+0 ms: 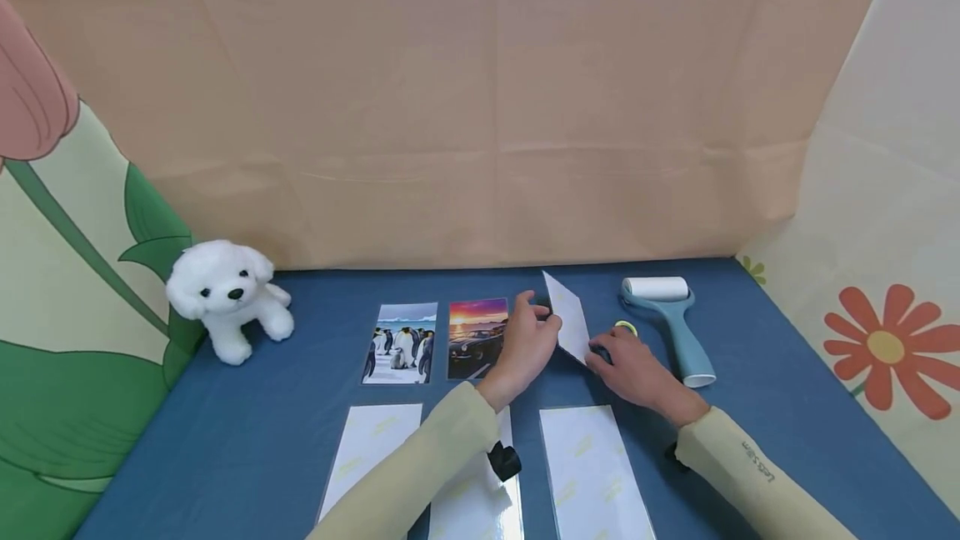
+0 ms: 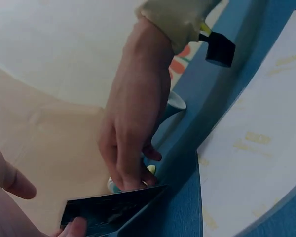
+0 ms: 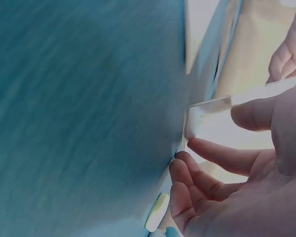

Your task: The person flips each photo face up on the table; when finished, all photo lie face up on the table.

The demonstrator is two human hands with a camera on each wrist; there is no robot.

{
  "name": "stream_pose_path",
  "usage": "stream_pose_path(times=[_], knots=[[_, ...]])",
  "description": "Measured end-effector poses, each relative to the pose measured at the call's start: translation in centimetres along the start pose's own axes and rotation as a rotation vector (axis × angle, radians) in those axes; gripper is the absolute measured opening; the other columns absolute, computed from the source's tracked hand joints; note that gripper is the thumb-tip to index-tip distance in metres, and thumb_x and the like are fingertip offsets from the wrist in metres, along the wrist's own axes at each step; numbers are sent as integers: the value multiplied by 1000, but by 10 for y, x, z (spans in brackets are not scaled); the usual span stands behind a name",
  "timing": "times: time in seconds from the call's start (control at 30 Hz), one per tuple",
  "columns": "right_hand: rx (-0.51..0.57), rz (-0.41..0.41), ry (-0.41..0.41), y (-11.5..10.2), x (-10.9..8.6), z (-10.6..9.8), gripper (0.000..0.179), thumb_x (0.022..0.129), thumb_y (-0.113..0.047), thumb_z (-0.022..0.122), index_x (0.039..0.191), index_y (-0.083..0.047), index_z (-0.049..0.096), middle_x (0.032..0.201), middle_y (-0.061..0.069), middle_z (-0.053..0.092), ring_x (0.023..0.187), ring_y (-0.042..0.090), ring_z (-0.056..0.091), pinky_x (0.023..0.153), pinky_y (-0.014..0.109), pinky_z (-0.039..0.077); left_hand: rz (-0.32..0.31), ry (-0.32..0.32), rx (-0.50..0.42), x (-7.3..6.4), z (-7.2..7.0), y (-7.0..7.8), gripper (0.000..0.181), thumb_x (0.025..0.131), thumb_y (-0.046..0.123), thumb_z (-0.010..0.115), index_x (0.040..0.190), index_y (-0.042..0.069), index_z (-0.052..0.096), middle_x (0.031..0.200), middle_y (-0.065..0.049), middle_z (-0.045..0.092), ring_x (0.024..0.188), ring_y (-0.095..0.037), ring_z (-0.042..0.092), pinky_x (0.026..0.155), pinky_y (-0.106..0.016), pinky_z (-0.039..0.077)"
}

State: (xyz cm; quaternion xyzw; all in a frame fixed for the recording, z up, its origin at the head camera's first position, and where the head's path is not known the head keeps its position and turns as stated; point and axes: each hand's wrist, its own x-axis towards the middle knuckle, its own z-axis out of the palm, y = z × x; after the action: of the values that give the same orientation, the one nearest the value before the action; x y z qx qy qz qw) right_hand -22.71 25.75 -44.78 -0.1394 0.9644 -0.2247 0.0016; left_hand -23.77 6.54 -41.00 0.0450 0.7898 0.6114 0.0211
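Note:
My left hand [image 1: 522, 346] pinches the left side of a photo card [image 1: 568, 317], which stands tilted off the table. Its white back faces right in the head view, while its dark picture side [image 2: 108, 211] shows in the left wrist view. At the card's lower right edge is my right hand [image 1: 637, 369], its thumb and index finger [image 3: 212, 150] on the corner. Left of the hands lie two photos flat: one of penguins [image 1: 400, 344] and one of a sunset with a car [image 1: 468, 336].
Three white-backed sheets with yellow marks, one a right-hand sheet [image 1: 596, 469], lie along the front. A blue-handled roller [image 1: 678, 327] lies at right, near a small yellow-rimmed round thing [image 1: 626, 327] partly hidden by my hand. A white plush dog [image 1: 228, 294] sits back left.

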Motion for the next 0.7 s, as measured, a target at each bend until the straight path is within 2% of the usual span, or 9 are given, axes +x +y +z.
stream_pose_path(times=[0.07,0.13,0.27,0.37,0.53,0.7], knots=[[91,31,-20,-1,2,-3,28,105,-21,56,113,1,70,97,10,62,90,26,56,84,50,49,16,-15,-27,1,3,2,58,100,18,55,150,0,33,124,-11,63,98,-20,67,95,-47,49],[179,72,-35,-2,2,-6,35,108,-25,48,114,2,69,97,10,64,90,26,57,82,47,49,25,-49,-60,1,7,2,57,103,23,52,151,1,32,125,-11,64,96,-23,69,95,-48,49],[350,198,-73,-6,1,-13,61,110,-46,33,124,5,64,111,17,66,101,30,61,94,51,48,32,-138,-113,0,14,0,58,108,35,45,153,2,29,128,-13,64,99,-32,69,93,-46,53],[478,265,-91,-6,2,-17,77,107,-58,25,127,6,62,118,17,66,107,31,61,96,51,46,28,-211,-95,-4,18,-3,62,109,43,39,154,3,28,132,-13,62,107,-33,66,93,-45,53],[638,271,-114,-1,3,-21,83,106,-62,21,131,5,62,121,20,66,107,34,63,85,44,47,6,-303,1,-9,21,-11,68,108,51,34,156,3,27,136,-10,59,122,-29,58,104,-48,45],[695,263,-111,2,3,-23,82,107,-60,22,129,10,61,123,24,66,109,36,64,85,44,49,-20,-350,56,-10,22,-16,68,108,51,36,154,1,30,141,-9,53,135,-28,48,111,-51,36]])
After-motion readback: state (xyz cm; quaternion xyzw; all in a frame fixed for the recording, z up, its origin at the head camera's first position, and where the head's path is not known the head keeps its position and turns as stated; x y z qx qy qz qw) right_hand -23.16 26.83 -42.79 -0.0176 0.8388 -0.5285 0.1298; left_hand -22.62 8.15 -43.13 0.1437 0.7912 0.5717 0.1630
